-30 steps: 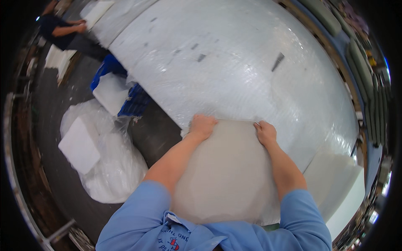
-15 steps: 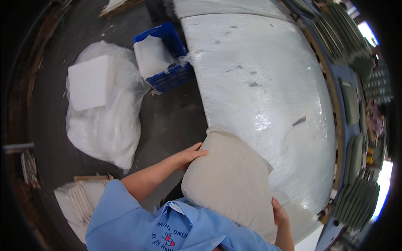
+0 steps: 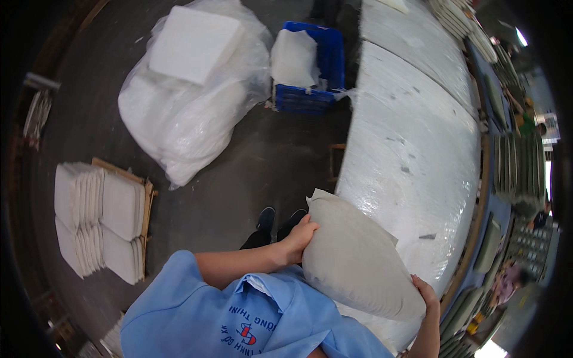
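A plump beige cushion [image 3: 355,259] is held up close to my chest, above the near end of a table wrapped in clear plastic film [image 3: 406,161]. My left hand [image 3: 301,238] grips its left edge, thumb on top and fingers out of sight underneath. On its right edge my right hand [image 3: 425,293] is closed, with the fingers partly showing. A pointed corner of the cover sticks up at the cushion's far left. The cushion's underside is hidden from view.
On the floor at left lie a plastic bag of white filling [image 3: 179,119] with a white foam block [image 3: 194,45] on it, and a pallet of stacked white cushions [image 3: 122,197]. A blue crate [image 3: 304,98] stands beside the table. Green cushions [image 3: 516,170] and other people are at right.
My view has turned left, so the bag, crate and table appear farther right. The cushion has tilted and looks narrower; both hands still hold its edges.
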The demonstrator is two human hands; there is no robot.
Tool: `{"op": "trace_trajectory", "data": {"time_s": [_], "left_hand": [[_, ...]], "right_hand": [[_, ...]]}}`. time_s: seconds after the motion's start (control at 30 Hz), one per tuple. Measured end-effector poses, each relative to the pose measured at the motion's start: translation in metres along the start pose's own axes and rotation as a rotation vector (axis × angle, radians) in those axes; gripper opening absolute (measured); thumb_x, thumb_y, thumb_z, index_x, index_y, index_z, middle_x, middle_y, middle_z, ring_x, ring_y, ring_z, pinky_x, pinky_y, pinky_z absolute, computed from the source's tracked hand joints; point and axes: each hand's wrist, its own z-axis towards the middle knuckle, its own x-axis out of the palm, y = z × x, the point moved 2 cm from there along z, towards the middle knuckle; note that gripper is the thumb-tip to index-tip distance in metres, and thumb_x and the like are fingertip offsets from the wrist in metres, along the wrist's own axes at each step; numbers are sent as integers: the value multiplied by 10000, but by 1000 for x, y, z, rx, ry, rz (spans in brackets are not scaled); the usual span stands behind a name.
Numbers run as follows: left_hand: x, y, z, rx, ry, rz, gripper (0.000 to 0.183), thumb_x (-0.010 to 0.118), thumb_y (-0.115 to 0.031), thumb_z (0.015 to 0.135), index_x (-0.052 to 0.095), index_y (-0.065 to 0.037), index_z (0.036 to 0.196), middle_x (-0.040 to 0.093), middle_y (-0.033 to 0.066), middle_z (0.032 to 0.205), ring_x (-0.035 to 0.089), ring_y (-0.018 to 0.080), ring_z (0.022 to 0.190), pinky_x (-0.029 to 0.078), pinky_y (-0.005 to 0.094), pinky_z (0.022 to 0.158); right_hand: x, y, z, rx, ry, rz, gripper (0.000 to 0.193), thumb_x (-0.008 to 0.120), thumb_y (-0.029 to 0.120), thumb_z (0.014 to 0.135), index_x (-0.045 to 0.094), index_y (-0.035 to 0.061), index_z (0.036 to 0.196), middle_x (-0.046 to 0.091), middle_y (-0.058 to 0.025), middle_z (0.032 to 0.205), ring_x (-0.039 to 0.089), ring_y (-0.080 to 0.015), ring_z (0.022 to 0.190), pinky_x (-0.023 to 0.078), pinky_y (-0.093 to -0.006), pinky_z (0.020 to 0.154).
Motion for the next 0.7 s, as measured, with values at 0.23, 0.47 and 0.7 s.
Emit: {"op": "trace_trajectory", "data": {"time_s": [0.23, 0.47, 0.7], "left_hand": [[-22, 10, 3, -52, -4, 58, 960, 631, -311, 992, -14, -191, 1692, 345, 145, 1633, 498, 311, 1407, 507, 515, 1078], [-20, 1, 4, -60, 153, -1, 1095, 666, -428, 981, -143, -173, 1673, 344, 209, 1624, 594, 382, 1299, 621, 539, 904], [-13, -2, 16, -80, 98, -5, 1074, 660, -431, 998, -136, -189, 1678, 385, 258, 1573, 653, 365, 1187, 637, 499, 827]], "right_hand": [[24, 88, -5, -71, -94, -359, 481, 631, 274, 1062, 581, -5, 1451, 681, -147, 1353, 674, -236, 1187, 541, -371, 1007], [44, 122, 7, -167, -265, -869, 528, 687, 268, 1017, 585, -9, 1454, 691, -160, 1329, 671, -224, 1178, 528, -362, 1007], [177, 188, 110, -715, 109, -1368, 409, 728, 219, 963, 682, 16, 1315, 753, -175, 1187, 722, -257, 1096, 562, -373, 945]]}}
